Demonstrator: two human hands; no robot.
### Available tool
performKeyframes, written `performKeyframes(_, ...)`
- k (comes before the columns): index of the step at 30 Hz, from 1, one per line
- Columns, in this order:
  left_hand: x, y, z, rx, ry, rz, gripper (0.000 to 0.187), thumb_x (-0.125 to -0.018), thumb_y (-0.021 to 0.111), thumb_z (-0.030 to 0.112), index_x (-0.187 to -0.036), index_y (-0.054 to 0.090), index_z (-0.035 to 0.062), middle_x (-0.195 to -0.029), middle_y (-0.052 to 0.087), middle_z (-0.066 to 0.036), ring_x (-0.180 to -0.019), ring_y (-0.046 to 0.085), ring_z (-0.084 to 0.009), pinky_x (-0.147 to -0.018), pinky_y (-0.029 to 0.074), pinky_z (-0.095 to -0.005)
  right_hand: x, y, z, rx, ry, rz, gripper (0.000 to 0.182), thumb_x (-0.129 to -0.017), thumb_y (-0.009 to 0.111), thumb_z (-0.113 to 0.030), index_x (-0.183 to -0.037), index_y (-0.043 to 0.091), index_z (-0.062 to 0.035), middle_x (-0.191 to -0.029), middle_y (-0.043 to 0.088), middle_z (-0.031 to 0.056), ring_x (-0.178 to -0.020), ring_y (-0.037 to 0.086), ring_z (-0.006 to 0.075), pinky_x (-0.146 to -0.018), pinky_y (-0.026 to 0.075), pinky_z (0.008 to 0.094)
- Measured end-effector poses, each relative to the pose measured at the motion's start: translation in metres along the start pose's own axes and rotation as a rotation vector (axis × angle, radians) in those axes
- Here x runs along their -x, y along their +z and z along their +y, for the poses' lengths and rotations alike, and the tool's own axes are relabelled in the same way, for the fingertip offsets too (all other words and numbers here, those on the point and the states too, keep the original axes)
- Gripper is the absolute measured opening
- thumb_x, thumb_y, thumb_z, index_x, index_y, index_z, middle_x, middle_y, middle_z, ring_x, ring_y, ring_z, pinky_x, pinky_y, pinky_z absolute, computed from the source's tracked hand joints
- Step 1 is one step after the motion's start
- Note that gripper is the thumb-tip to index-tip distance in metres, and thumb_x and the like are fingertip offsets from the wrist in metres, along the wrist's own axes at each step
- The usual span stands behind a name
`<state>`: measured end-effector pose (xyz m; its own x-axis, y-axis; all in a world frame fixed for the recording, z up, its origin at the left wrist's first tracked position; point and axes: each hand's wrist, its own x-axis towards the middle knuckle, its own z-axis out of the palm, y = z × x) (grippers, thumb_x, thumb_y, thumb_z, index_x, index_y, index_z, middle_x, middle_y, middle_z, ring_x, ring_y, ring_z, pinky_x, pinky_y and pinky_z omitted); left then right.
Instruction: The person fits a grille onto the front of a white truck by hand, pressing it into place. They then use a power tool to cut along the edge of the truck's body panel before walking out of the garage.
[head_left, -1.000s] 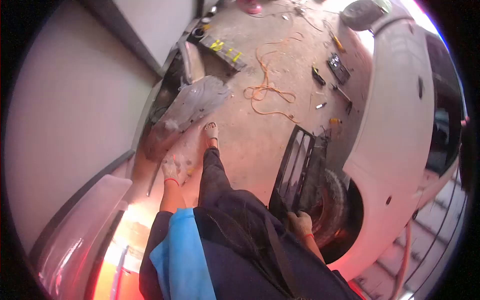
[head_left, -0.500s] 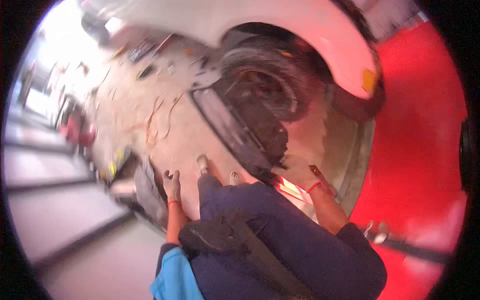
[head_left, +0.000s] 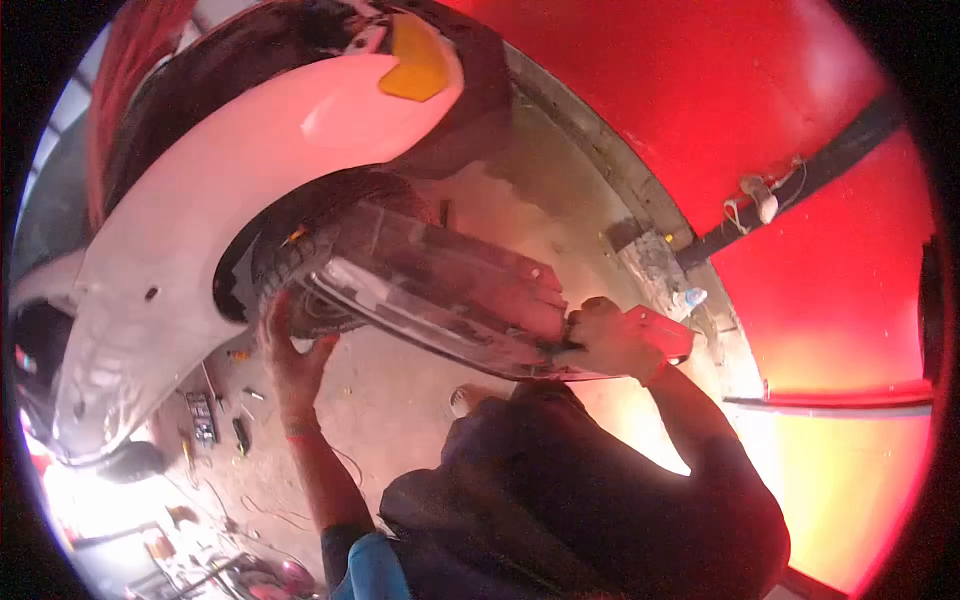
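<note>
The right hand (head_left: 612, 338) is clamped around the near end of a long dark panel (head_left: 470, 290); the left hand (head_left: 292, 345), thumb spread, is at its far end, though whether the fingers touch it I cannot tell. The panel lies lengthwise between them, in front of the tyre (head_left: 283, 262). It looks light for its length, fairly stiff, perhaps brittle along thin edges; holding both ends should limit flexing. Beyond is a white car body (head_left: 190, 210); tools (head_left: 202, 418) lie on the floor (head_left: 400, 410).
</note>
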<state>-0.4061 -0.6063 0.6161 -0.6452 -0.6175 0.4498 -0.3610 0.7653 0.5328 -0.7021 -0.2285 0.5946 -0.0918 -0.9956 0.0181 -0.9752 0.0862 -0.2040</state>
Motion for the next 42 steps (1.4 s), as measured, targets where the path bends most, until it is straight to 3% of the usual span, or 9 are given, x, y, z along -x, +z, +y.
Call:
performKeyframes(7,-0.165,0.091,0.131,-0.017,0.399,-0.326,0.083,-0.071,0.087,0.033,-0.141,0.056,0.0031,-0.138,0.060,-0.020,-0.131,0.053,-0.0382,-0.111,0.040,-0.0475,0.068,-0.022,0.061,-0.158,0.203,0.183,0.040,-0.080,0.078,-0.039,-0.061,0.063,-0.0082,-0.064,0.058,0.0101,-0.065,0.059,0.0299,-0.076,0.048,0.0423)
performKeyframes(9,-0.190,0.139,0.165,0.075,0.361,-0.390,0.074,-0.072,0.086,0.035,-0.134,0.062,0.0017,-0.130,0.065,-0.019,-0.124,0.059,-0.0362,-0.108,0.044,-0.0444,0.088,-0.024,0.089,-0.195,0.350,0.031,0.037,-0.084,0.069,-0.049,-0.076,0.076,-0.0131,-0.072,0.063,0.0115,-0.078,0.065,0.0315,-0.096,0.047,0.0473)
performKeyframes(17,-0.265,0.213,0.291,0.197,0.350,-1.032,0.050,-0.081,0.084,0.031,-0.116,0.067,-0.0005,-0.096,0.073,-0.017,-0.090,0.070,-0.0236,-0.083,0.053,-0.0383,0.148,-0.063,0.211,-0.191,0.491,0.187,0.021,-0.077,0.080,-0.038,-0.077,0.076,-0.0174,-0.074,0.066,0.0066,-0.084,0.066,0.0277,-0.107,0.040,0.0560)
performKeyframes(23,-0.286,0.241,0.318,0.193,0.541,-0.872,0.041,-0.087,0.077,0.032,-0.108,0.068,-0.0026,-0.081,0.068,-0.022,-0.069,0.065,-0.0259,-0.070,0.052,-0.0417,0.135,-0.084,0.302,-0.086,0.528,0.203,0.015,-0.070,0.084,-0.028,-0.073,0.075,-0.0166,-0.080,0.064,0.0044,-0.094,0.063,0.0273,-0.117,0.030,0.0578)
performKeyframes(27,-0.303,0.250,0.313,0.241,0.277,-0.912,0.048,-0.090,0.072,0.035,-0.121,0.063,-0.0004,-0.083,0.063,-0.028,-0.082,0.064,-0.0450,-0.072,0.051,-0.0454,0.089,-0.119,0.366,-0.076,0.408,0.138,0.017,-0.065,0.084,-0.024,-0.075,0.074,-0.0138,-0.087,0.064,0.0061,-0.101,0.062,0.0294,-0.119,0.028,0.0591)
performKeyframes(33,-0.347,0.299,0.233,0.418,0.185,-0.696,0.041,-0.094,0.071,0.032,-0.115,0.067,-0.0025,-0.079,0.063,-0.022,-0.073,0.063,-0.0200,-0.071,0.051,-0.0405,-0.013,-0.168,0.461,0.142,0.266,0.325,0.032,-0.070,0.079,-0.028,-0.092,0.073,-0.0061,-0.117,0.064,0.0162,-0.122,0.056,0.0388,-0.118,0.029,0.0567)
performKeyframes(35,-0.368,0.293,0.249,0.584,-0.091,-0.631,0.035,-0.097,0.069,0.029,-0.114,0.067,-0.0015,-0.089,0.070,-0.012,-0.084,0.058,-0.0135,-0.079,0.052,-0.0367,-0.058,-0.201,0.482,0.323,0.288,0.248,0.037,-0.066,0.080,-0.021,-0.098,0.073,-0.0051,-0.121,0.062,0.0178,-0.125,0.055,0.0407,-0.116,0.034,0.0548)
performKeyframes(38,-0.401,0.306,0.248,0.790,-0.145,-0.337,0.033,-0.099,0.068,0.028,-0.117,0.068,0.0001,-0.099,0.070,-0.004,-0.093,0.057,-0.0122,-0.086,0.050,-0.0330,-0.122,-0.228,0.531,0.276,0.379,0.423,0.051,-0.069,0.083,-0.019,-0.117,0.071,-0.0071,-0.132,0.060,0.0223,-0.130,0.052,0.0434,-0.116,0.036,0.0518)
performKeyframes(42,-0.422,0.322,0.213,0.795,-0.407,-0.276,0.039,-0.101,0.066,0.030,-0.124,0.065,-0.0013,-0.110,0.068,-0.003,-0.101,0.057,-0.0123,-0.092,0.048,-0.0313,-0.209,-0.215,0.573,-0.005,0.528,1.131,0.067,-0.086,0.079,-0.021,-0.145,0.053,-0.0014,-0.151,0.048,0.0214,-0.139,0.047,0.0371,-0.116,0.038,0.0450)
